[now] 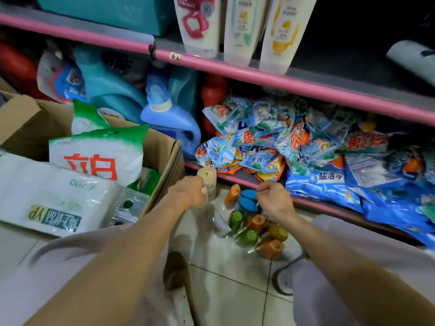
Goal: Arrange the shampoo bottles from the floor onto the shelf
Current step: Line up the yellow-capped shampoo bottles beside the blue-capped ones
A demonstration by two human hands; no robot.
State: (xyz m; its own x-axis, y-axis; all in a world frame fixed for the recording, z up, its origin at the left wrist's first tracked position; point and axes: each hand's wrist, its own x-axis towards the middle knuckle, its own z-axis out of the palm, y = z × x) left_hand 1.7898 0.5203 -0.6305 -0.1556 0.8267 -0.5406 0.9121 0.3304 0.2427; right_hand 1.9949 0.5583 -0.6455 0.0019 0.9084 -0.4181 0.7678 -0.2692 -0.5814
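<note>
Forearms and pale sleeves fill the bottom of the view, both reaching down to the tiled floor [235, 290]. Left hand [188, 194] curled round a cream-coloured bottle [208, 178], lifted clear of the floor just in front of the lower shelf edge [237, 178]. Right hand [274, 198] closed into a loose fist over the cluster, fingertips pinched together on what looks like clear wrapping; cannot tell for sure.

Cluster of shampoo bottles [255, 225] standing on the floor, caps up: orange, green, olive, blue, packed touching one another inside crinkled transparent film. Small plastic bottles, likely light and stiff, caps smooth and possibly slippery; film soft and apt to snag. Best taken round the body below the cap, probably one or two at a time once the wrap is loosened.

Upper shelf [306, 78] already carrying three tall white tubes [237, 27], with bare space to their right. Handwritten price tag [175, 56] reading roughly "6", second mark unclear. Detergent sachets [266, 142] heaped on the lower shelf, printed "速效洗" and "盐洁冷". Cardboard box [164, 158] at left holding a white bag [98, 156] with red "立白". Blue jug [171, 118] behind it.
</note>
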